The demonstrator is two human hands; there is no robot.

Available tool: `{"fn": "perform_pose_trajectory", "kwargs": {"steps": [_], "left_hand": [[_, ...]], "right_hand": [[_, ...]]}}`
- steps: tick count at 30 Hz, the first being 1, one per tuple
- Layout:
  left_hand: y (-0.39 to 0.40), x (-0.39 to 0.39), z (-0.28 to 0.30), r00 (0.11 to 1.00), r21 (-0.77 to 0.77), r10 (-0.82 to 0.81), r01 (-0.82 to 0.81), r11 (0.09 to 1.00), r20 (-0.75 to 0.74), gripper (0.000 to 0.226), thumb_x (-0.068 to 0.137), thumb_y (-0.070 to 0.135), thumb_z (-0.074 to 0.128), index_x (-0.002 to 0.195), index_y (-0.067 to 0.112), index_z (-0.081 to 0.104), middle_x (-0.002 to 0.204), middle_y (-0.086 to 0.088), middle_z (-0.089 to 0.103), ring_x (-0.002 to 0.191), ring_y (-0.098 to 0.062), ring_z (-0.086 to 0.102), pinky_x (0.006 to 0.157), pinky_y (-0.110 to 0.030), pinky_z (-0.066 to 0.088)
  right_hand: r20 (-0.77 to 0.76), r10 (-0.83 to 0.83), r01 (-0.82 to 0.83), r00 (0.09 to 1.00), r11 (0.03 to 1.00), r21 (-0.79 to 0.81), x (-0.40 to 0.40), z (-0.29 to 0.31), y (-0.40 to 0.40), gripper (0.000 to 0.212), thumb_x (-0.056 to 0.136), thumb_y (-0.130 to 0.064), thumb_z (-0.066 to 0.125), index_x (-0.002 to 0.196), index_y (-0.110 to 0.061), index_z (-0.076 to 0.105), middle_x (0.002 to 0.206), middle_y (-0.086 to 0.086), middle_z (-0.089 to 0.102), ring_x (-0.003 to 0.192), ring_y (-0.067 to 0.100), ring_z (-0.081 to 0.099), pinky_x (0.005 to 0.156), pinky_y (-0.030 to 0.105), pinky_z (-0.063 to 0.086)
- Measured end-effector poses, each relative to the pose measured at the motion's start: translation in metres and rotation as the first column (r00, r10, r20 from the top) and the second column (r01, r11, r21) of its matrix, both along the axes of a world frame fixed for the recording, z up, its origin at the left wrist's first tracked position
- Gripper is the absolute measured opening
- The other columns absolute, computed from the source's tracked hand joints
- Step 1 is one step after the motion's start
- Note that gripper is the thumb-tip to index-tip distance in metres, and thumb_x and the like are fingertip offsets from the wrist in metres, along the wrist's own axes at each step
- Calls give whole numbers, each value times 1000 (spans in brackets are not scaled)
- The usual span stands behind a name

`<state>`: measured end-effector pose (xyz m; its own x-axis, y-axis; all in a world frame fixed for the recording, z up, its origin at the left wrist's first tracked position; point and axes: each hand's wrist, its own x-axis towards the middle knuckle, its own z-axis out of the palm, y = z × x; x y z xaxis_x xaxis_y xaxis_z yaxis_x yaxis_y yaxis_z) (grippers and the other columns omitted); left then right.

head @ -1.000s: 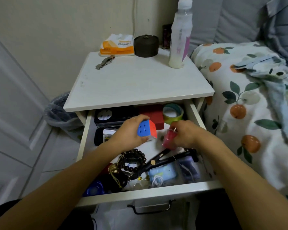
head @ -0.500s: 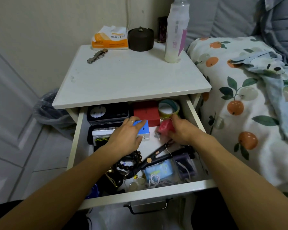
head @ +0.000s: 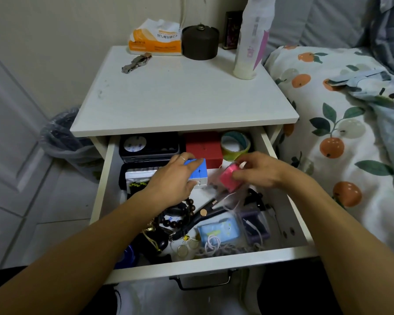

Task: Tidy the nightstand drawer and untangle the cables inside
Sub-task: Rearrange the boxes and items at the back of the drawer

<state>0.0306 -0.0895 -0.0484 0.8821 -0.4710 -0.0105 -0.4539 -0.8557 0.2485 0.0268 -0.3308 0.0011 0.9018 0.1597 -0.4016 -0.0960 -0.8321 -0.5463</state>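
Note:
The nightstand drawer point(head: 209, 261) stands pulled out and full of clutter. My left hand point(head: 172, 180) grips a puzzle cube point(head: 198, 172), blue face up, resting low in the middle of the drawer. My right hand point(head: 257, 170) pinches a small pink spool point(head: 229, 178) just right of the cube. A thin pale cable point(head: 231, 201) trails from under that hand over black scissors point(head: 205, 212). White cable loops point(head: 212, 243) and a braided cord point(head: 228, 248) lie tangled at the drawer's front.
A black clock box point(head: 149, 145), red box point(head: 203, 146) and tape roll point(head: 234, 145) fill the drawer's back. Dark bead bracelets point(head: 180, 214) lie front left. On top stand a tissue pack point(head: 155, 38), watch point(head: 135, 61), dark jar point(head: 200, 42) and bottle point(head: 250, 42). The bed point(head: 350, 133) is right.
My left hand lowered the cube from mid-air onto the drawer floor, turning its blue face up. My right hand stayed on the pink spool, shifting slightly.

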Motion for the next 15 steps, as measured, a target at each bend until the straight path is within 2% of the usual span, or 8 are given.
{"fn": "perform_pose_trajectory", "kwargs": {"steps": [3, 5, 8, 10, 12, 14, 15], "left_hand": [[-1, 1, -1, 1000, -4, 3, -3, 1000, -6, 64, 98, 30, 55, 154, 28, 26, 151, 6, 28, 140, -14, 23, 93, -36, 50], [0, 1, -1, 1000, -23, 2, -2, 1000, -14, 64, 97, 30, 55, 154, 28, 26, 151, 6, 28, 140, -13, 23, 94, -35, 49], [1, 1, -1, 1000, -36, -4, 3, 999, -27, 64, 98, 29, 56, 154, 28, 25, 152, 7, 28, 140, -13, 22, 97, -38, 48], [1, 0, -1, 999, -26, 4, -5, 1000, -40, 64, 97, 28, 56, 154, 28, 26, 152, 6, 28, 141, -14, 22, 99, -38, 48], [0, -2, 1, 1000, -1, 5, -5, 1000, -7, 62, 97, 28, 55, 153, 24, 30, 153, 2, 28, 143, -16, 20, 106, -38, 42], [-2, -6, 5, 991, 11, -64, 63, 998, 113, 53, 94, 29, 56, 146, 19, 44, 149, -1, 37, 140, -20, 25, 111, -38, 32], [-5, -9, 7, 977, 10, -120, 120, 993, 179, 46, 92, 28, 58, 137, 18, 54, 140, -2, 46, 134, -22, 34, 108, -39, 34]], "right_hand": [[169, -26, 30, 985, 999, -24, 6, -2, -4, 48, 77, -41, 73, 120, -25, 62, 93, -7, 64, 89, 15, 62, 80, 29, 49], [177, 19, -22, 984, 1000, 11, 9, -8, 3, 49, 76, -42, 79, 119, -24, 64, 97, -6, 66, 89, 16, 63, 79, 28, 48], [159, 19, -24, 987, 999, 29, 10, -19, 18, 62, 74, -38, 83, 129, -24, 58, 111, -6, 62, 89, 10, 60, 76, 19, 43], [154, 1, -8, 988, 999, 47, 10, -23, 22, 55, 74, -34, 84, 122, -23, 59, 106, -6, 64, 83, 6, 60, 70, 16, 44], [110, 19, -24, 994, 999, 40, 9, -25, 23, 42, 76, -32, 83, 111, -22, 62, 102, -4, 68, 82, 6, 62, 72, 19, 47], [5, 42, -42, 999, 999, -13, 8, -24, 22, 26, 81, -33, 76, 100, -19, 65, 99, 1, 69, 84, 10, 63, 73, 24, 49], [-51, 57, -59, 997, 997, -41, 8, -22, 23, 23, 83, -35, 72, 95, -16, 67, 97, 4, 69, 86, 16, 64, 76, 29, 51]]}}
